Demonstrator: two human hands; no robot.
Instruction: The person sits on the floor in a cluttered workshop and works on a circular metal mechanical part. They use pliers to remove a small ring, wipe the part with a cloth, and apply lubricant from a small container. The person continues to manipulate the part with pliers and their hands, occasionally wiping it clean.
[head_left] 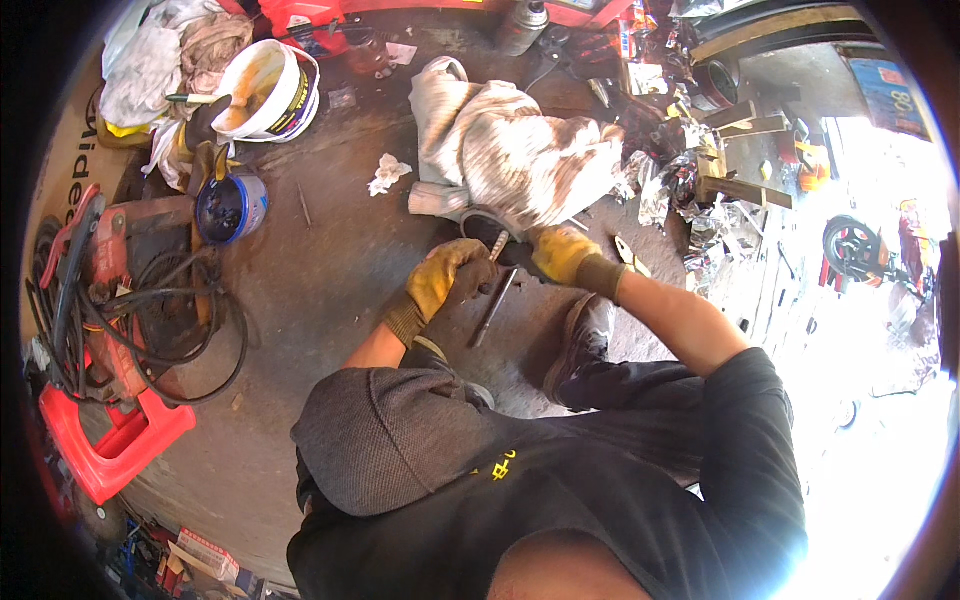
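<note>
I crouch over a concrete floor (320,270) in yellow work gloves. My left hand (445,285) is closed around the upper end of a dark metal rod (493,305) that slants down toward my knee. My right hand (565,255) is curled at the lower edge of a dirty white cloth (520,150), gripping a dark part (488,228) that sticks out from under it. The two hands are close together. What the cloth covers is hidden.
A white bucket (265,90) and a blue can (230,207) stand at the upper left. A red machine with coiled black cables (120,300) fills the left. Crumpled paper (388,172), foil scraps (690,210) and metal brackets (745,150) lie around. My shoe (585,335) is below the hands.
</note>
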